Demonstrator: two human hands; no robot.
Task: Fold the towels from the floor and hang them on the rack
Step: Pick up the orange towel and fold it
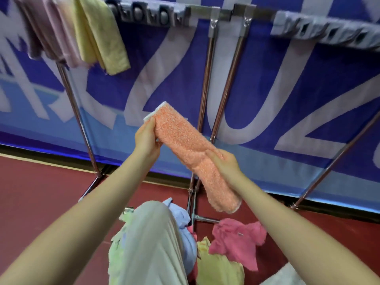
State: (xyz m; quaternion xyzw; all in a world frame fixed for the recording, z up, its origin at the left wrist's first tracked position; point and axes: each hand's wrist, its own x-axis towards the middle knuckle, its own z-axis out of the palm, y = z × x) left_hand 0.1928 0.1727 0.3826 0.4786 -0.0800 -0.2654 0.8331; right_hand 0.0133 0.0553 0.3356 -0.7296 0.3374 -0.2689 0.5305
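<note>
Orange towel (185,145) folded into a long narrow strip, held up in the air in front of the rack (223,15), slanting from upper left down to lower right. White underside showing at its upper end. Left hand (147,138) gripping the upper end, thumb curled over the top face and fingers wrapped beneath. Right hand (224,163) gripping the strip around its middle, fingers closed over the cloth, the lower end hanging free below that hand. Both bare forearms reaching forward from the bottom corners.

Directly behind the strip, two slanted metal legs of the rack meeting near the floor (41,182). Along the top rail, rows of grey clips on either side of a metal joint. At upper left, draped over the rail: a yellow towel (102,36) and, just beside it, pink towels (55,31), blurred.

Below the hands, a heap of loose towels on the dark red floor: a pink towel (236,241) crumpled at right, a pale yellow towel (218,264) touching it, a light blue towel (181,219) beside a rack foot, and a pale green towel (117,251) at left. Knee in pale trousers (152,239) rising through the middle of the heap, hiding part of it. White cloth (285,276) at the bottom right edge, kind hard to tell.

Behind the rack, a blue banner (267,79) with large pale letters, standing along the edge of the floor.
</note>
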